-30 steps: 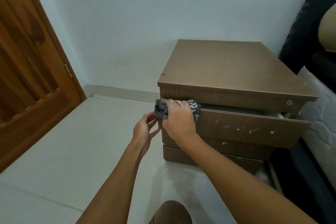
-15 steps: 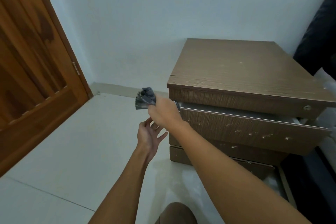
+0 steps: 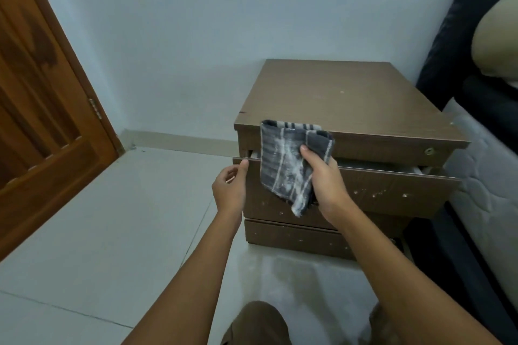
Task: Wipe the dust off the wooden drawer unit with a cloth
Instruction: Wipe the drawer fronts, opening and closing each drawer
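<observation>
The brown wooden drawer unit (image 3: 344,98) stands against the white wall, its top drawer (image 3: 392,190) pulled partly out and speckled with pale spots. My right hand (image 3: 325,179) grips a dark grey striped cloth (image 3: 286,165) smeared with white dust. The cloth hangs unfolded in front of the unit's front left edge, covering part of the top board's rim and the drawer front. My left hand (image 3: 229,190) is at the drawer's left end, its thumb touching the drawer's top corner, fingers loosely curled.
A wooden door (image 3: 42,109) fills the left side. A dark bed frame and a white mattress (image 3: 482,176) press close on the unit's right. Pale tiled floor (image 3: 112,232) lies in front and to the left. My knees (image 3: 258,325) show at the bottom edge.
The cloth, bunched in my right hand to the left of the unit, now hangs open over the unit's front. My left hand rose to the drawer's left corner.
</observation>
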